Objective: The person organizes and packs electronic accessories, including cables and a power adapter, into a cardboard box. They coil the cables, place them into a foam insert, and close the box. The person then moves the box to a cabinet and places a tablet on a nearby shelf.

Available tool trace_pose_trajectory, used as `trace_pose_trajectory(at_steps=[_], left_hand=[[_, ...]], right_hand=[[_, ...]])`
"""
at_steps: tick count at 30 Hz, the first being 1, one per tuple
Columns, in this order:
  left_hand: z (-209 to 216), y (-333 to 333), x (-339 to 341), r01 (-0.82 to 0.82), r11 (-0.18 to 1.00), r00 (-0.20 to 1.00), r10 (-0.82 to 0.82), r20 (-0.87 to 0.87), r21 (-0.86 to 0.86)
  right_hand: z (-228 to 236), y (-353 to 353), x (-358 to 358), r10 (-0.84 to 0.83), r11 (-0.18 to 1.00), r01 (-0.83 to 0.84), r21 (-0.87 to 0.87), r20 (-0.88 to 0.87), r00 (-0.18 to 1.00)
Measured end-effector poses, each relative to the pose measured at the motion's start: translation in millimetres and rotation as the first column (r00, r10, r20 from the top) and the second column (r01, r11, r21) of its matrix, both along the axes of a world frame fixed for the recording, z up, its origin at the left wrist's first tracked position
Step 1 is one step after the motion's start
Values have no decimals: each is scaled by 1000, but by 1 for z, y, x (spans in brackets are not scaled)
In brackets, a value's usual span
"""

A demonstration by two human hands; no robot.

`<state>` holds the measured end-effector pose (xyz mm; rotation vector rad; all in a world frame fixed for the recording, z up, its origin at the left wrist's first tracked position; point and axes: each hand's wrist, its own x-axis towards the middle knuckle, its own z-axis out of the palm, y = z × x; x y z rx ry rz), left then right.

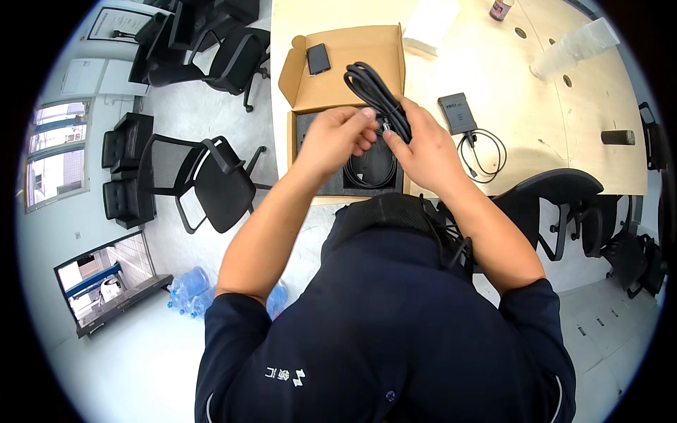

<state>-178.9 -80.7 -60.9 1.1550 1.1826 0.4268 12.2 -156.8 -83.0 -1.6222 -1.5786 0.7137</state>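
A coiled black cable (367, 83), bundled into a loop, is gripped in my right hand (430, 151), thumb in front and fingers behind. Close beside it, my left hand (335, 137) has thumb and fingers pinched together at the bundle's middle; what lies between these fingertips is too small to make out. A small shiny connector end (386, 125) shows by my right thumb. Both hands are above an open cardboard box (300, 137) with a dark foam insert (335, 185). Another coiled black cable (370, 185) lies in the insert, partly hidden by my hands.
On the box's raised lid (360, 42) rests a small black rectangular device (318, 60). Right of the box is a flat black device (458, 113) with a thin cable (504, 151). White paper (429, 25), a bottle (501, 8) and a dark cylinder (618, 137) stand farther off.
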Motion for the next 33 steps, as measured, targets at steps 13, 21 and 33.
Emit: trace_pose_trajectory(at_steps=[13, 21, 33], left_hand=[[9, 6, -2, 564, -157, 818, -27, -575, 811], [-9, -19, 27, -30, 975, 985, 66, -161, 221], [-24, -36, 46, 393, 716, 900, -172, -400, 577]], right_hand=[[-7, 7, 19, 26, 871, -300, -388, -575, 818], [-13, -16, 22, -30, 990, 11, -140, -137, 990], [-37, -41, 38, -2, 999, 5, 45, -68, 998]])
